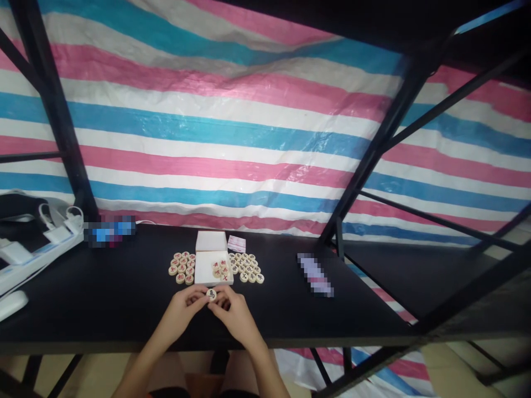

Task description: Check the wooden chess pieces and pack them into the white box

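Between the fingertips of my left hand [188,301] and my right hand [232,307] is a round Chinese chess piece [211,294] with a black character facing up. Both hands are closed, pinching it from either side just above the front of the table. Right behind them stands an open white box [203,268], its lid tipped back, with several pieces [220,269] in its right half. Left of the box lies a cluster of red-marked pieces [182,267]; to its right is a cluster of black-marked pieces [249,269].
A small pink-and-white packet [237,244] lies behind the black-marked pieces. Farther right on the black table [145,309] is a blurred-out item [315,275]. A power strip [41,254] with plugs is at the left, near another blurred item [110,231]. Black metal posts [381,138] frame the table.
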A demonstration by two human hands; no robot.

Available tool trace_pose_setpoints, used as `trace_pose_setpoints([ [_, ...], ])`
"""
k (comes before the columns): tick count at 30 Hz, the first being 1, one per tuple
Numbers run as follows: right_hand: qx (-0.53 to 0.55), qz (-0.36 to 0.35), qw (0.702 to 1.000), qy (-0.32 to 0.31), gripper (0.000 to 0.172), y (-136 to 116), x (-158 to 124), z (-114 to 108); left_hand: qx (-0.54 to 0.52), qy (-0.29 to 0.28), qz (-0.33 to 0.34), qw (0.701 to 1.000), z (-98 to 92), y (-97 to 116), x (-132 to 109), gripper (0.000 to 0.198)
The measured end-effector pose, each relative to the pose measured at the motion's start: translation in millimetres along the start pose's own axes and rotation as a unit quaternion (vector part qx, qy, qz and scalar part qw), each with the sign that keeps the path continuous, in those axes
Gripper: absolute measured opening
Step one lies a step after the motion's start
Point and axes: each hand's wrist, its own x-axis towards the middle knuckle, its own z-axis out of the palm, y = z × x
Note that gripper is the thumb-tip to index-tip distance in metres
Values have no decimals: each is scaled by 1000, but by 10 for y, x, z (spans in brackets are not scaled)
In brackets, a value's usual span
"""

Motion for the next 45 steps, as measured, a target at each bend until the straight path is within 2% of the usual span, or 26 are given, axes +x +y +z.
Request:
trace_pose_setpoints([
  [4,-42,-17,998,38,13,-7,-4,21,47,8,2,999,24,34,-15,31],
  [6,-84,-18,992,94,15,15,-8,2,75,21,5,997,41,23,-21,36],
  [9,-172,33,964,198,24,109,-11,-98,108,41,9,993,58,-16,-14,37],
  [11,-235,79,941,229,27,186,-2,-203,119,52,16,991,63,-40,-4,36],
  [16,-344,132,914,170,29,248,88,-383,133,67,26,989,63,-45,1,35],
  [21,-396,118,901,129,30,196,162,-331,141,67,24,987,62,-20,-12,35],
  [25,-389,102,906,136,29,212,130,-292,146,68,28,987,64,-6,-16,33],
  [29,-396,66,907,130,19,252,86,-291,148,67,36,986,72,-6,-15,30],
  [34,-359,-9,919,160,25,201,114,-283,158,56,50,985,68,-31,-15,26],
  [36,-353,-33,926,132,23,121,196,-275,162,53,49,984,63,-33,-17,26],
  [39,-376,-46,924,51,20,-23,430,-265,161,52,45,985,59,-22,-17,27],
  [42,-454,-31,890,-25,22,-114,734,-250,160,53,40,985,63,4,-16,27],
  [45,-484,-18,874,-47,26,-111,983,-218,156,53,31,986,70,44,-18,28],
])
